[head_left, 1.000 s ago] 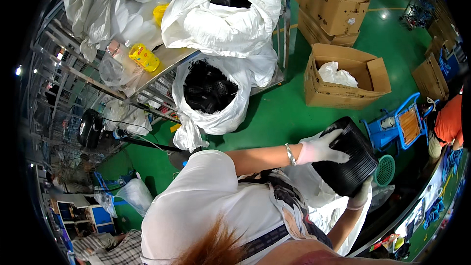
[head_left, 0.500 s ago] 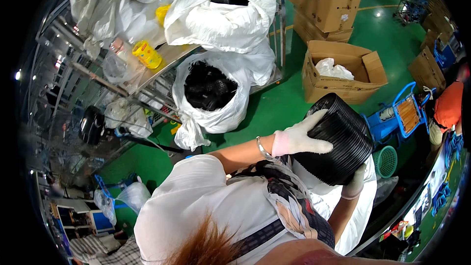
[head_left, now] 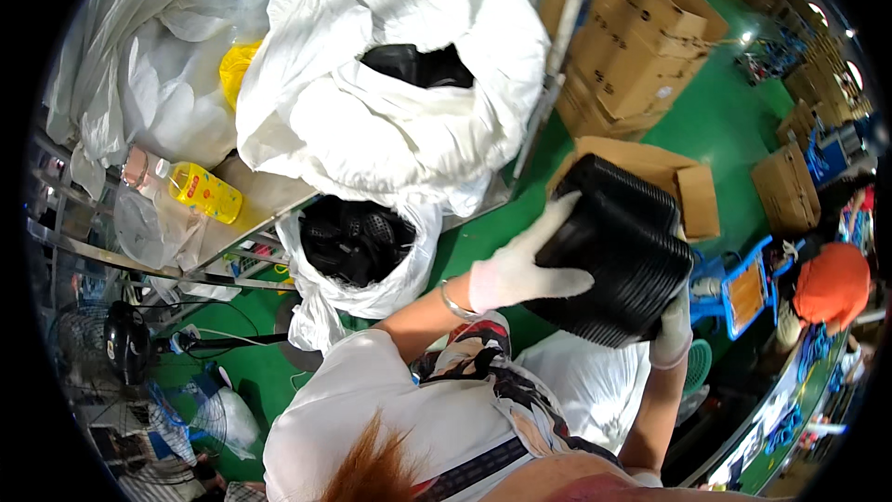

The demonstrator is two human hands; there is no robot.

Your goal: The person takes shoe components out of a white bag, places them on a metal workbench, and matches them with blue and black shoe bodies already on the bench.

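The stack of trays (head_left: 624, 256) looks like thin black plastic, ribbed and faintly glossy, and both hands wear smooth white gloves (head_left: 520, 270). The big bags (head_left: 390, 121) are crinkled white plastic film with a soft sheen. The boxes (head_left: 641, 46) are matt brown cardboard, and the floor (head_left: 734, 121) is glossy green.

Stack of trays (head_left: 623, 256): black, ribbed. Left hand (head_left: 525, 265) and right hand (head_left: 671, 330): white gloves. Sacks (head_left: 390, 121): white. Bottle (head_left: 203, 191): yellow, red label. Floor (head_left: 725, 121): green. Cardboard boxes (head_left: 641, 46): brown. Crate (head_left: 743, 293): blue. Shirt (head_left: 372, 409): white. Nearby person's cap (head_left: 830, 281): orange.
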